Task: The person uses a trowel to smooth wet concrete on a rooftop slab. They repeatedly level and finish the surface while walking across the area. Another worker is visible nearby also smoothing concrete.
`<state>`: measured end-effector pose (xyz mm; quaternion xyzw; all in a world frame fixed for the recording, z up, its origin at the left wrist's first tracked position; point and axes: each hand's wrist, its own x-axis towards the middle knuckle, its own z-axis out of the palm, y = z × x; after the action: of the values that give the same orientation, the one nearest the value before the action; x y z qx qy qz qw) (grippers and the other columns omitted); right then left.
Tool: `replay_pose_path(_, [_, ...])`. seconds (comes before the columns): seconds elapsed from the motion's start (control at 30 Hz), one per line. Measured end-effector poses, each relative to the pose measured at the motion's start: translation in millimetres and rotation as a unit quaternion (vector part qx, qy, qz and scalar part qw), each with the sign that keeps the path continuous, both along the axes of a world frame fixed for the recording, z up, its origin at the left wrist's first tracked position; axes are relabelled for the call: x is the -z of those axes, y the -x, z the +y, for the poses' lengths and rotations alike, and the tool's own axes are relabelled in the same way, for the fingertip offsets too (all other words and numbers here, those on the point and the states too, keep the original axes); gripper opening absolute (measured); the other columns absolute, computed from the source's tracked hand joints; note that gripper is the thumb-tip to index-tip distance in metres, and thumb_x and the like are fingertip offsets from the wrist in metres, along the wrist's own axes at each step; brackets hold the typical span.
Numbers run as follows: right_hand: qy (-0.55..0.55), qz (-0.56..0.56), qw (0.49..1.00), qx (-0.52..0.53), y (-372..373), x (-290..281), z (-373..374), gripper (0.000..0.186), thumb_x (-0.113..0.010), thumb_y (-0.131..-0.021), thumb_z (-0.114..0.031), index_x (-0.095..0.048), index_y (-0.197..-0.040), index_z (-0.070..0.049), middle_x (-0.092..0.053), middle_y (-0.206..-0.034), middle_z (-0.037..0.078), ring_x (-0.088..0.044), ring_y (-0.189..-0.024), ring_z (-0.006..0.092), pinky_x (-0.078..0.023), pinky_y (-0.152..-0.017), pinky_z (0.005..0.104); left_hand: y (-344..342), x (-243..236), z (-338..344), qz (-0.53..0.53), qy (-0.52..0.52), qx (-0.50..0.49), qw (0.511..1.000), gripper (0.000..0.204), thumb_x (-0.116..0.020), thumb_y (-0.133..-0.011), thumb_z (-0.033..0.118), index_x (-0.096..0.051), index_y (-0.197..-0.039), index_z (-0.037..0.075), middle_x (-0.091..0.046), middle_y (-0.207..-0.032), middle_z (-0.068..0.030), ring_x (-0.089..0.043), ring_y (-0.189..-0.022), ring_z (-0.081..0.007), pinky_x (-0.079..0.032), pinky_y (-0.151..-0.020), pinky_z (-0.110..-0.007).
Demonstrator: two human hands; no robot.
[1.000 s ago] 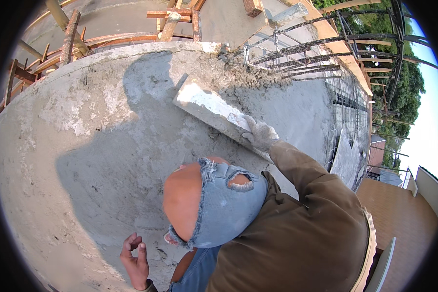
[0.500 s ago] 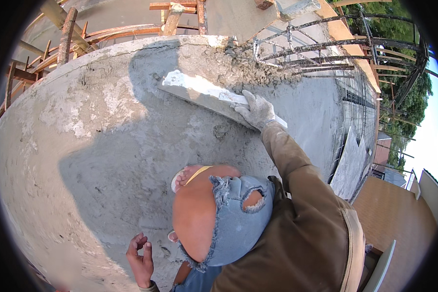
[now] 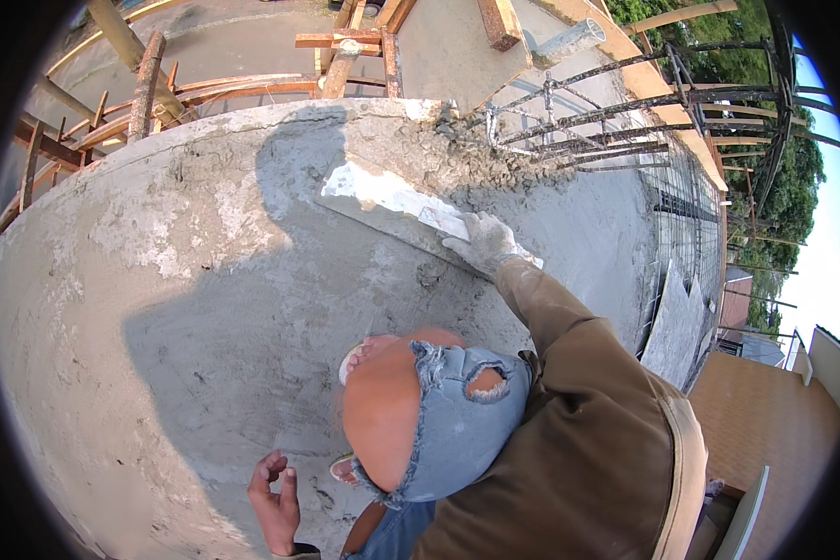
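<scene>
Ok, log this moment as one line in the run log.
right hand: gloved, holding long board | left hand: bare, empty, half curled | surface: grey concrete

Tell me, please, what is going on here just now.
The person's pale-gloved right hand grips a long, flat, pale grey board that lies against the damp-looking grey concrete surface. The bare left hand, loosely curled, holds nothing. Beyond the board are rough grey concrete lumps and dark metal bars.

Open concrete (image 3: 233, 345) gives the left hand (image 3: 275, 504) room leftward; a knee (image 3: 383, 411) stands between it and the right hand (image 3: 482, 245); rebar (image 3: 658, 101) obstructs ahead-right.
</scene>
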<state>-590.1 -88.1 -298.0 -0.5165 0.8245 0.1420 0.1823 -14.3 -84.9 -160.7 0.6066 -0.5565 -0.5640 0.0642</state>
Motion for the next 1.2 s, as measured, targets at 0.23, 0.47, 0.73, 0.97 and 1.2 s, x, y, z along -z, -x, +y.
replay_pose_path(0.23, [0.003, 0.005, 0.996, -0.084, -4, -23, -28, 0.075, -0.068, -0.092, -0.063, -0.059, -0.140, -0.006, -0.068, -0.123, 0.021, -0.066, -0.116, 0.0395, -0.052, -0.100, 0.0506, -4, -12, -11, 0.031, 0.101, 0.008, 0.994, 0.033, -0.074, -0.096, 0.016, -0.068, -0.123, -0.003, -0.075, -0.107, -0.0202, -0.075, -0.098, -0.0309, -0.058, -0.084, -0.039])
replay_pose_path(0.47, [0.089, -0.085, 0.961, -0.247, -119, -35, -99, 0.071, -0.078, -0.088, -0.051, -0.060, -0.135, -0.001, -0.068, -0.119, 0.026, -0.066, -0.110, 0.0461, -0.054, -0.095, 0.0538, -29, -33, -22, -0.014, 0.106, 0.045, 0.993, 0.045, -0.066, -0.102, 0.034, -0.063, -0.133, 0.002, -0.070, -0.122, -0.0214, -0.069, -0.107, -0.0409, -0.054, -0.093, -0.048])
replay_pose_path(0.73, [0.008, -0.147, 0.889, -0.433, -268, -8, -158, 0.068, -0.077, -0.091, -0.047, -0.058, -0.134, 0.002, -0.068, -0.122, 0.025, -0.065, -0.112, 0.0465, -0.053, -0.097, 0.0536, -9, -54, 14, -0.038, 0.225, -0.020, 0.973, 0.029, -0.070, -0.095, 0.028, -0.064, -0.108, 0.002, -0.067, -0.099, -0.0150, -0.066, -0.102, -0.0363, -0.049, -0.087, -0.052])
replay_pose_path(0.97, [-0.019, -0.116, 0.854, -0.508, -314, 4, -192, 0.071, -0.075, -0.094, -0.047, -0.054, -0.139, 0.004, -0.068, -0.123, 0.024, -0.065, -0.112, 0.0418, -0.053, -0.097, 0.0503, -18, -51, 8, -0.049, 0.352, -0.175, 0.918, 0.023, -0.075, -0.081, 0.024, -0.071, -0.086, 0.001, -0.070, -0.079, -0.0192, -0.071, -0.083, -0.0408, -0.054, -0.072, -0.052])
replay_pose_path(1.2, [-0.113, -0.117, 0.833, -0.529, -343, 2, -203, 0.074, -0.074, -0.096, -0.046, -0.050, -0.143, 0.005, -0.068, -0.123, 0.023, -0.065, -0.112, 0.0370, -0.053, -0.097, 0.0471, -48, -90, 4, -0.087, 0.291, -0.213, 0.929, 0.014, -0.073, -0.084, 0.020, -0.069, -0.084, 0.007, -0.066, -0.081, -0.0097, -0.068, -0.086, -0.0284, -0.048, -0.076, -0.046])
